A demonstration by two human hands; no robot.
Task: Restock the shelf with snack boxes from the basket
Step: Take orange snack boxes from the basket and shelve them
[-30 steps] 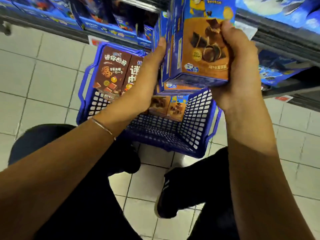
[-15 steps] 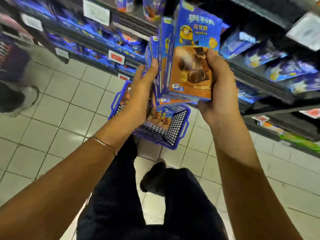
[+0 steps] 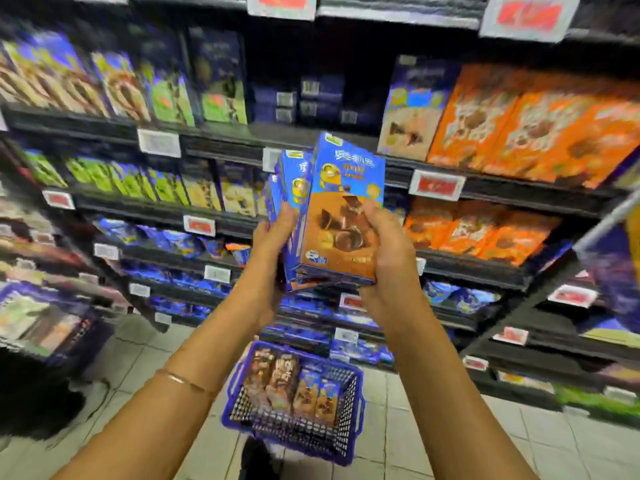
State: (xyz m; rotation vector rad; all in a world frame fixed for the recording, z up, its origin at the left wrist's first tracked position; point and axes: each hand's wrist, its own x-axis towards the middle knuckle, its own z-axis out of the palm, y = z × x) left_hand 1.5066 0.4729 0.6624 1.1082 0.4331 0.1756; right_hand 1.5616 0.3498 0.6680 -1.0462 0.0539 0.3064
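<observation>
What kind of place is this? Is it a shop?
Most likely a supermarket snack aisle. Dark shelves are packed with rows of snack boxes, red price tags line the shelf edges, and a blue shopping basket holding more boxes sits on the tiled floor.

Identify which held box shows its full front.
The rightmost box, against the right hand; the other boxes, fanned toward the left hand, show only narrow slivers.
</observation>
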